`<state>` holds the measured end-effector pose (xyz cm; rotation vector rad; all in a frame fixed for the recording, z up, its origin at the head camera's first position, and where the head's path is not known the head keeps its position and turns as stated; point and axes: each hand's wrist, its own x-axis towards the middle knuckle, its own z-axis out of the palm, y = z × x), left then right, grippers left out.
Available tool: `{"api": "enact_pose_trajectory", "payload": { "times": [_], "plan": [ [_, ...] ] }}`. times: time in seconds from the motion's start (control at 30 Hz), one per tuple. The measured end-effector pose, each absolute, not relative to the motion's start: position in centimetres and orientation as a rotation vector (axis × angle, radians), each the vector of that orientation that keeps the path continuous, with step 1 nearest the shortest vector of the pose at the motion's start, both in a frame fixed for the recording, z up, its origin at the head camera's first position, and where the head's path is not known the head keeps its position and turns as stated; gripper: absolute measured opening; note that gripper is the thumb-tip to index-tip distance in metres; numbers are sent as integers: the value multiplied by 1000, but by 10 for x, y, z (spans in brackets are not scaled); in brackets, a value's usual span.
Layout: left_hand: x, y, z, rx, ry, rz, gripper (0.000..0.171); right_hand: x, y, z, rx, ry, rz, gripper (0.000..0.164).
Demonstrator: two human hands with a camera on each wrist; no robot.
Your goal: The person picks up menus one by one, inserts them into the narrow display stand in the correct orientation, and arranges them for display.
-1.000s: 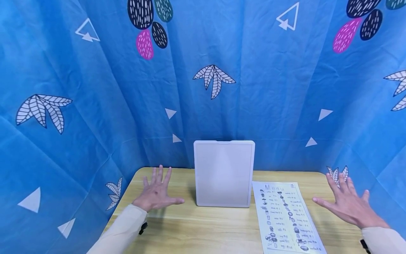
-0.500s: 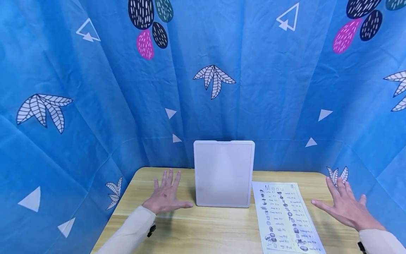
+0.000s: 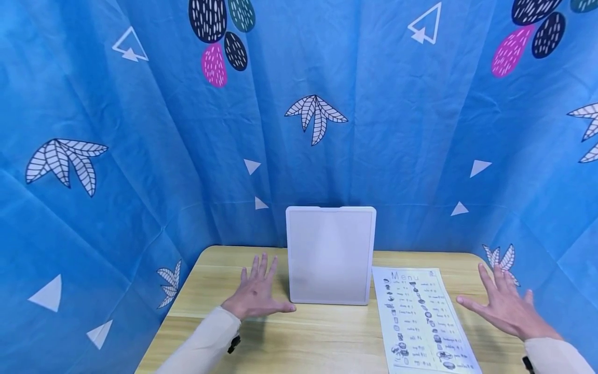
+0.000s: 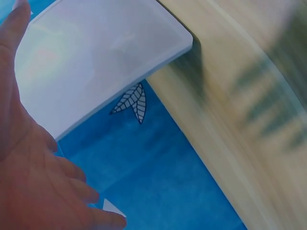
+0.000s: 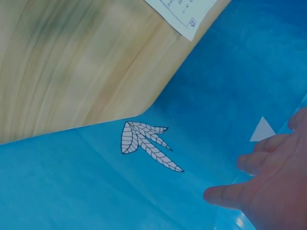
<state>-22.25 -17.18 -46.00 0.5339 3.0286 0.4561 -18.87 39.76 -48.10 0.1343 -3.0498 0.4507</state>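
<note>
Cream sleeves ended at two hands, each grip spread wide. Above the worktop, the left hand fanned its fingers, thumb pointing toward the lower left corner of a white panel, smooth and rectangular, with rounded corners, a slim rim and a shallow notch along the top. The panel stood upright between the hands. The right hand was near a flat paper menu, just beside the panel, marked with two columns of small pictures and writing. Pale, streaky woodgrain showed on the worktop, its far corners rounded; behind hung creased blue fabric printed with leaves, triangles and speckled ovals.
</note>
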Motion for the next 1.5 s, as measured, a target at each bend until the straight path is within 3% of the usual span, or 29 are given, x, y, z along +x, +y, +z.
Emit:
{"api": "enact_pose_trajectory", "payload": {
  "times": [1.5],
  "plan": [
    [-207,-95,-499,770,2865,589,126,-201,396,-522,65,-3092,652,112]
  ]
}}
